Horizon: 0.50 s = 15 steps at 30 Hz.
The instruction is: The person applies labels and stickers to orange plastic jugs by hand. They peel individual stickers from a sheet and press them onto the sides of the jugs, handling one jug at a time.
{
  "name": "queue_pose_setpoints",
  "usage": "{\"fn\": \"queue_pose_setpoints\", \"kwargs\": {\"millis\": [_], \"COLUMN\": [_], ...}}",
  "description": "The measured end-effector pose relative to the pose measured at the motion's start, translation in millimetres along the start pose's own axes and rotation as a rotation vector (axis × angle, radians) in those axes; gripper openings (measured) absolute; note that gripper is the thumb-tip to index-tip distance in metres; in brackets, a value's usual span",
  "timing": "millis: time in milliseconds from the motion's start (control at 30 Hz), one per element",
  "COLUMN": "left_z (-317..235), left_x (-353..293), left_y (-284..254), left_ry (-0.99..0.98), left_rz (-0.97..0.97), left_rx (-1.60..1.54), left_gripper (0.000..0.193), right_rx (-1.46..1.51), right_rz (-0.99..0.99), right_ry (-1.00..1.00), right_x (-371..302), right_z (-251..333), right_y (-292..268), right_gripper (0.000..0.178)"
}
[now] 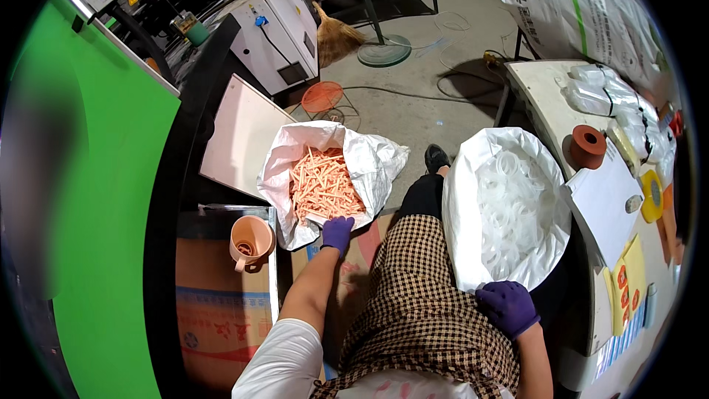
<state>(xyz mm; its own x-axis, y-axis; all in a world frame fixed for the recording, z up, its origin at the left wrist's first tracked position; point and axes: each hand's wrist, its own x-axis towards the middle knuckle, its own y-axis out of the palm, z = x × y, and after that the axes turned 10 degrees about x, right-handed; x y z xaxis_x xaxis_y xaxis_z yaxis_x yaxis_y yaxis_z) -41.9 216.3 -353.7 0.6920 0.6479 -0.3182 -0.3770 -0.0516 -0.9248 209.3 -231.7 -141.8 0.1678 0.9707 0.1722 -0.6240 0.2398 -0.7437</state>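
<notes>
Left hand [337, 233] grips the rim of the orange-stick sack [325, 181], steadying it; right of that sack, right hand [507, 307] (fingers curled) pinches the clear-ring bag [509, 207] edge.

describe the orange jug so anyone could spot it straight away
Start at the big green machine panel on the left. Beside it, on a cardboard box, stands the jug, left of the sack of orange sticks that the left hand touches. It alone has a handle.

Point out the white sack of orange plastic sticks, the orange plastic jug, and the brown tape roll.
white woven sack of orange plastic sticks [380, 159], head view, on its folded-back right wall.
orange plastic jug [251, 240], head view, on its rim.
brown tape roll [588, 147], head view, on its outer side.
</notes>
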Motion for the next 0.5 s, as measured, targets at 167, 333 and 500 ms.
{"fn": "queue_pose_setpoints", "kwargs": {"millis": [167,333,500], "left_z": [-31.7,-45.9,-38.4], "left_x": [-16.2,-53.5,-69.4], "left_y": [43.5,29.7,12.4], "left_ry": [-0.084,-0.25,-0.243], "left_rz": [-0.059,0.012,0.007], "left_rx": [-0.309,-0.536,-1.003], "left_gripper": [0.031,0.033,0.031], "right_rx": [0.034,-0.006,0.01], "right_rz": [-0.03,-0.037,-0.058], "right_ry": [-0.028,0.006,-0.012], "right_x": [-1.9,-2.7,-0.7], "right_z": [-4.2,-12.8,-6.1], "right_y": [8.5,14.0,10.0], "right_gripper": [0.033,0.035,0.032]}}
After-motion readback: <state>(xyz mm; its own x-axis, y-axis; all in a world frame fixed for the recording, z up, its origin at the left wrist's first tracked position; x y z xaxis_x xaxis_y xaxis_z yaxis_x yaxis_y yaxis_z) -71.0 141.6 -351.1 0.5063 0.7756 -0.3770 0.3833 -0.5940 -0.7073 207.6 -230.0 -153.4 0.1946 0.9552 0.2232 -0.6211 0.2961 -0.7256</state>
